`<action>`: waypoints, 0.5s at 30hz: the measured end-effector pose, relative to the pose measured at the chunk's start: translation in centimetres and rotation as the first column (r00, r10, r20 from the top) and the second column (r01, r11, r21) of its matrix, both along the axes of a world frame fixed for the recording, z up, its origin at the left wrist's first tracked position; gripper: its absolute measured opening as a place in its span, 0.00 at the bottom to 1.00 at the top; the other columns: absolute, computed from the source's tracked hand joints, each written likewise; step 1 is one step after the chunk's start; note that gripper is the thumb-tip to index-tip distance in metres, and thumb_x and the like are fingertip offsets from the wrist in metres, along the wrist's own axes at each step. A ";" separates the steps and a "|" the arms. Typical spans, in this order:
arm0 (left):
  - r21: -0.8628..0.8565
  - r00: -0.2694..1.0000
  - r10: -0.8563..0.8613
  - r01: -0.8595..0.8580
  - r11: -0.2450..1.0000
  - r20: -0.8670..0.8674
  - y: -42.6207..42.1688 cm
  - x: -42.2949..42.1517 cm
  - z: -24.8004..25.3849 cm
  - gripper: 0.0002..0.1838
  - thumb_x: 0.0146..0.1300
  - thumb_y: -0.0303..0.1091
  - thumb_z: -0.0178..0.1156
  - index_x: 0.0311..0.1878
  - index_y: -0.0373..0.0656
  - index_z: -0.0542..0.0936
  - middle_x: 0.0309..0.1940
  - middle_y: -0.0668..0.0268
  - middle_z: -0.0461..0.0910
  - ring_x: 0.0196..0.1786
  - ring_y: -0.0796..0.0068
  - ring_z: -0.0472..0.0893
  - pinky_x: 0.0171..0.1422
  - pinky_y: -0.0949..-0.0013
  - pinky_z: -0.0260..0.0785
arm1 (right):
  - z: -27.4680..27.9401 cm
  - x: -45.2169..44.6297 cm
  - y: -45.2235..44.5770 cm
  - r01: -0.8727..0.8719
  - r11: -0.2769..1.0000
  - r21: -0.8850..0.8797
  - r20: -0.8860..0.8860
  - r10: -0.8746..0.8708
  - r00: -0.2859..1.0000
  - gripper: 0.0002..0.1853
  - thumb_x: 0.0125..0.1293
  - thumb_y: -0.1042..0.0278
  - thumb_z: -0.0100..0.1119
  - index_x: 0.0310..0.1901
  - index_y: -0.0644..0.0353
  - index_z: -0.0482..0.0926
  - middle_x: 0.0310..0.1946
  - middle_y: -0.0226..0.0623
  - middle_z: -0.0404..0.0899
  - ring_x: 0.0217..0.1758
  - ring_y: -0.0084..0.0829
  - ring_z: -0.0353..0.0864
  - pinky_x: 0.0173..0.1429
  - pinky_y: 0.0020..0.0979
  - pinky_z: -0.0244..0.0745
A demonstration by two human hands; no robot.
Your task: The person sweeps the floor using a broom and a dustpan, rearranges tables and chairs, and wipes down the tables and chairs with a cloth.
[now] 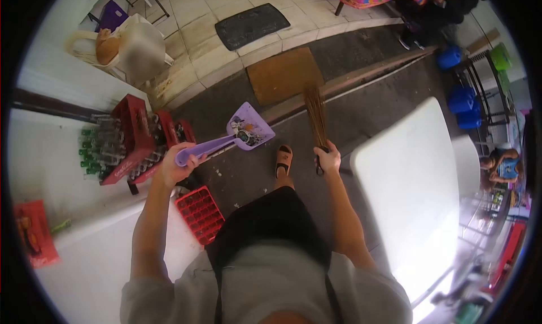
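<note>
My left hand [179,164] is closed around the handle of a purple dustpan [257,120], held out in front of my body. Bits of litter [248,133], some pale and some dark, lie in its pan. In my right hand [328,157] is a stick broom [315,112], gripped at its dark handle end with the thin brown bristles pointing away from me. Broom and dustpan are apart, one on each side of my sandalled foot [283,161]. The tips of the bristles are over the edge of a brown mat [285,75].
Red crates [132,126] of bottles stand at the left, with an empty-celled red crate [200,215] nearer me. A white table [415,194] is close on my right. Ahead, a tiled step [214,78] carries a dark mat [252,26]. People are at the far right and top right.
</note>
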State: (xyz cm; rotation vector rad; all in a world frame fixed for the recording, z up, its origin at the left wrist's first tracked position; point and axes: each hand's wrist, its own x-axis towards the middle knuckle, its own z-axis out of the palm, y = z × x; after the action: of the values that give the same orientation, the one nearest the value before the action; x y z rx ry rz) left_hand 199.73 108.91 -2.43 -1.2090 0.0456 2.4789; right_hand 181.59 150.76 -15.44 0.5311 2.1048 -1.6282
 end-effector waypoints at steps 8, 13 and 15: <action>-0.133 0.983 0.160 -0.148 0.980 0.089 -6.4 -18.3 -4.9 0.22 0.64 0.30 0.54 0.57 0.30 0.63 0.48 0.45 0.67 0.29 0.76 0.75 0.28 0.81 0.74 | -14.5 -21.3 -10.6 -0.230 0.879 0.418 -0.010 0.257 0.966 0.34 0.51 0.66 0.64 0.64 0.59 0.71 0.41 0.45 0.84 0.36 0.39 0.84 0.39 0.35 0.79; 0.047 0.959 0.195 -0.209 0.977 0.205 -10.1 -24.4 -8.3 0.26 0.62 0.29 0.56 0.57 0.25 0.57 0.45 0.45 0.66 0.28 0.77 0.74 0.29 0.80 0.75 | -11.5 -15.6 -11.6 -0.656 0.652 0.380 0.156 0.654 0.740 0.34 0.49 0.62 0.67 0.62 0.58 0.74 0.48 0.46 0.83 0.52 0.42 0.83 0.57 0.35 0.75; -0.005 0.962 0.200 -0.203 0.979 0.187 -12.0 -24.9 -8.2 0.25 0.62 0.28 0.56 0.53 0.21 0.57 0.43 0.47 0.65 0.28 0.78 0.73 0.29 0.80 0.77 | -4.6 -15.9 -10.8 -0.663 0.655 0.363 0.140 0.665 0.734 0.34 0.49 0.62 0.67 0.62 0.57 0.74 0.50 0.47 0.82 0.53 0.43 0.82 0.58 0.35 0.75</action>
State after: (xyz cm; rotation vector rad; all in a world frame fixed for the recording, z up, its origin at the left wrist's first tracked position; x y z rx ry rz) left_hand 174.85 96.91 -10.63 -1.5020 -0.1537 2.5162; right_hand 165.69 140.00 -19.99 -0.1591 2.2506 -0.7863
